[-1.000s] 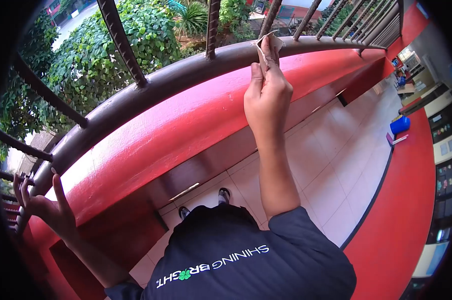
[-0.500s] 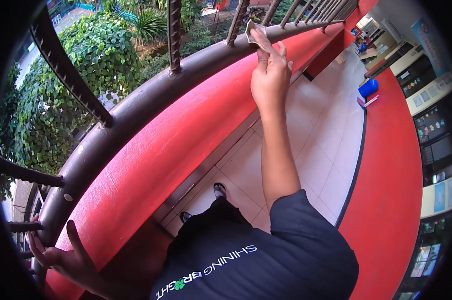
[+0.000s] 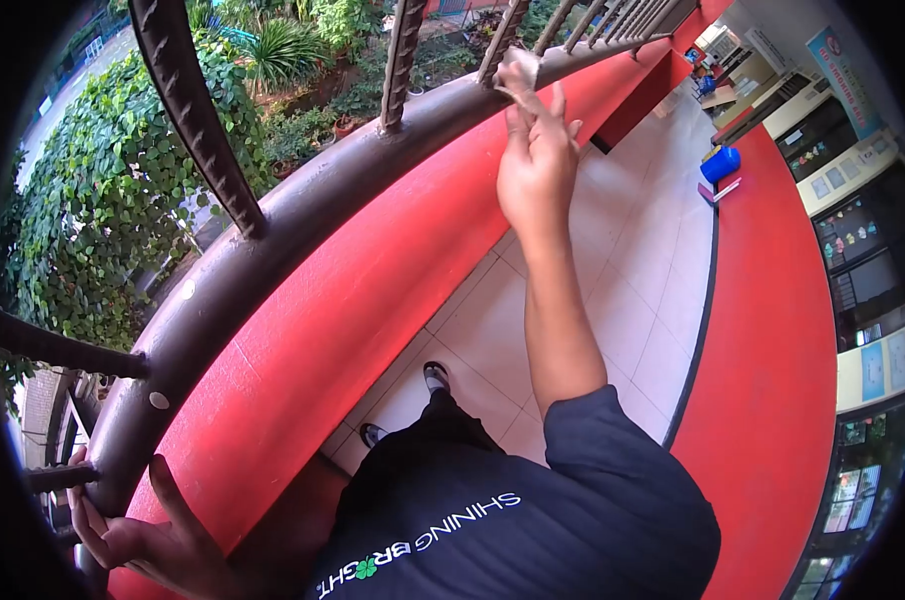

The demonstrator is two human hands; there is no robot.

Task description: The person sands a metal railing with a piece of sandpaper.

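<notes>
My right hand [image 3: 539, 165] reaches forward over the dark brown metal rail [image 3: 318, 208], its fingertips pinching a small pale folded sheet [image 3: 519, 74]. That sheet is at the rail, beside the foot of a twisted upright bar [image 3: 505, 40]; motion blurs it. At the lower left, my left hand [image 3: 138, 545] rests loosely against the near end of the rail. Its thumb stands apart over the red ledge [image 3: 303, 330], and the other fingers reach to the rail's outer side near another bar [image 3: 61, 478], partly hidden.
More twisted bars [image 3: 205, 120] rise from the rail, with leafy plants [image 3: 123, 190] beyond. Tiled floor [image 3: 613, 270] lies below. Along the right runs a red ledge [image 3: 763, 330], with a blue container [image 3: 721, 164] and a pink object [image 3: 721, 190] farther off.
My right hand still pinches the pale sheet, which has shifted slightly along the rail and turned. The view has moved a little. My left hand stays at the rail's near end.
</notes>
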